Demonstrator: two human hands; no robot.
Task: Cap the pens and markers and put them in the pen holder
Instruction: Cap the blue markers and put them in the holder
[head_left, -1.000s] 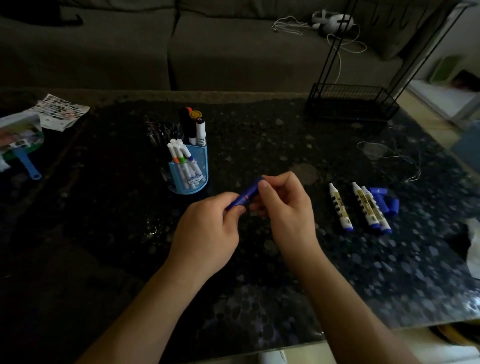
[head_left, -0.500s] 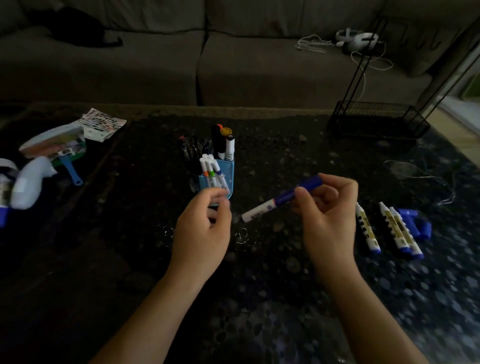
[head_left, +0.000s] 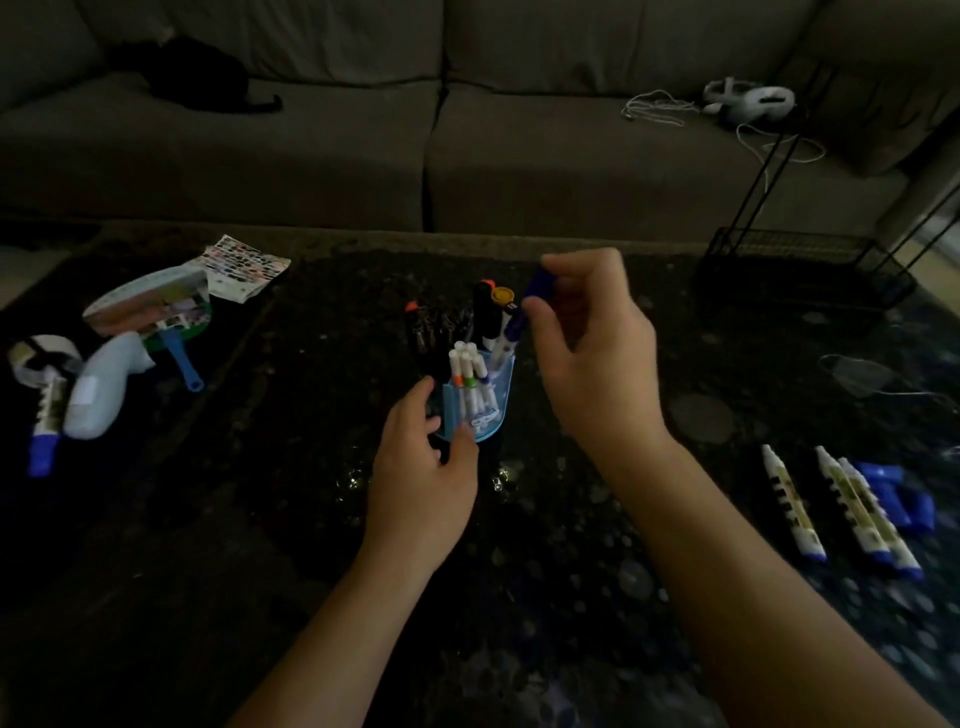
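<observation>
A blue pen holder (head_left: 500, 396) stands mid-table with several pens and markers upright in it. My right hand (head_left: 589, 353) pinches the blue-capped marker (head_left: 524, 312) by its cap, and the marker's lower end dips into the holder. My left hand (head_left: 423, 467) touches the holder's near left side, thumb and fingers around its base. Three uncapped white markers (head_left: 841, 512) lie at the right, beside several loose blue caps (head_left: 896, 493).
The dark speckled table (head_left: 208, 519) carries a hand fan (head_left: 156, 312), a white bottle (head_left: 98, 389), a tape roll and a printed sheet at the left. A black wire rack (head_left: 795, 270) stands at the back right. A grey sofa lies beyond.
My right hand carried the capped marker up and left from mid-air to the holder and tipped it upright. My left hand let go of the marker and reached the holder.
</observation>
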